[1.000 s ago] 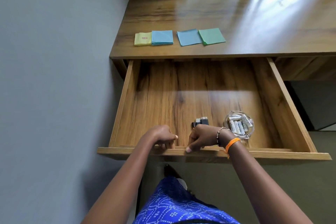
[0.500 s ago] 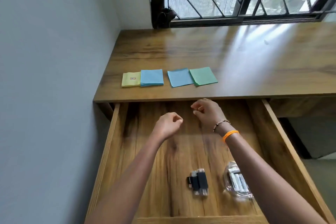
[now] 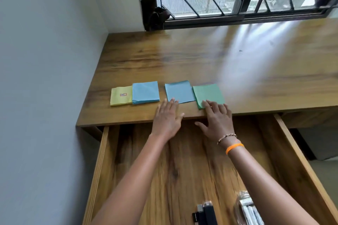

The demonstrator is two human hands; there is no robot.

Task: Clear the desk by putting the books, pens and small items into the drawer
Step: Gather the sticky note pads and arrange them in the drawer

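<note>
My left hand (image 3: 167, 118) lies flat on the front edge of the worktop (image 3: 182, 56), fingers straight and spread, their tips touching the near edge of the loose blue paper square (image 3: 180, 91). My right hand (image 3: 217, 120) is flat too, its grip open, fingertips pressing on the near corner of the green paper square (image 3: 208, 94), thumb hanging out over the open drawer (image 3: 102, 160). Neither hand holds anything.

Four paper items sit in a row near the worktop's front: a yellow pad (image 3: 121, 96) at the far left, a thicker blue pad (image 3: 145, 92) touching it, then the blue square and the green one, which meet at one edge (the green seems to overlap slightly, though I cannot be sure).

Down in the drawer, near its front, lie some dark small devices (image 3: 204, 213) and beside them a clear glass dish of batteries (image 3: 247, 208), partly hidden by my right forearm.
</note>
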